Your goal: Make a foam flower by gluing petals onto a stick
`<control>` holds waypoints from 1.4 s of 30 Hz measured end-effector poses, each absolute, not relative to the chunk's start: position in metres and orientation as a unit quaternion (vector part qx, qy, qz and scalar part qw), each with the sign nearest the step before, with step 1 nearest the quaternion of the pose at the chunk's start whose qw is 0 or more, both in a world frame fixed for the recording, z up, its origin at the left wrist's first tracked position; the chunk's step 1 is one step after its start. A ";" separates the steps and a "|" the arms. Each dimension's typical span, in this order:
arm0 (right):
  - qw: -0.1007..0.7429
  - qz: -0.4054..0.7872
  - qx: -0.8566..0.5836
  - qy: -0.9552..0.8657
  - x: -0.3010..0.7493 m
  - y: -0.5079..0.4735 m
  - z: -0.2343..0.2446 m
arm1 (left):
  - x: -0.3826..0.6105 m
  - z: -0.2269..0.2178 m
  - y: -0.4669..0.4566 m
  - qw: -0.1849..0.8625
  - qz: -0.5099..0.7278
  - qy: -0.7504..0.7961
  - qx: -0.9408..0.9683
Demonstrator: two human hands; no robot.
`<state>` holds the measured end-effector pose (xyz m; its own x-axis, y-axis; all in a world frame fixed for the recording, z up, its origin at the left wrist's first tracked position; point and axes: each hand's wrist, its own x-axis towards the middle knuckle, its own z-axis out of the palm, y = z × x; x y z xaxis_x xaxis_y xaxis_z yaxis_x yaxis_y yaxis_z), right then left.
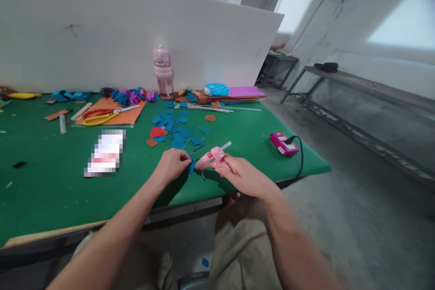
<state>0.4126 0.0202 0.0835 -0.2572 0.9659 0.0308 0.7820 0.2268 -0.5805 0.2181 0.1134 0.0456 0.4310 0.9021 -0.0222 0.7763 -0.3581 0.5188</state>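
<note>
My right hand [243,173] is wrapped round a pink hot glue gun [212,158], its nozzle pointing left and a clear glue stick jutting from its back. Just left of the nozzle, my left hand [172,165] pinches a small blue felt piece [192,166] over the green table [50,190] near its front edge. The nozzle tip sits against or just above the blue piece. Several more blue felt pieces [173,126] and a red one [156,132] lie scattered behind my hands.
Yellow-handled scissors [102,116] rest on an orange sheet. A pink bottle [163,71] stands against the white board. A pink power box [284,143] with a black cable sits at the table's right edge. Finished blue and purple felt shapes [131,96] lie at the back.
</note>
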 end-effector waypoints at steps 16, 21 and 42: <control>0.200 0.238 -0.594 -0.742 0.418 0.020 0.084 | 0.218 0.045 0.114 0.237 0.133 0.517 0.812; 0.201 0.234 -0.597 -0.740 0.419 0.020 0.083 | 0.218 0.045 0.114 0.237 0.133 0.518 0.811; 0.383 0.561 -0.500 -0.537 0.448 0.038 0.057 | 0.209 0.040 0.120 0.431 0.227 0.512 0.708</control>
<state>0.4479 0.0384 0.0570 -0.2060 0.9671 -0.1495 0.1063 -0.1298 -0.9858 0.2086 0.1204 0.0404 0.3730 0.9200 -0.1203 0.5295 -0.1046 0.8419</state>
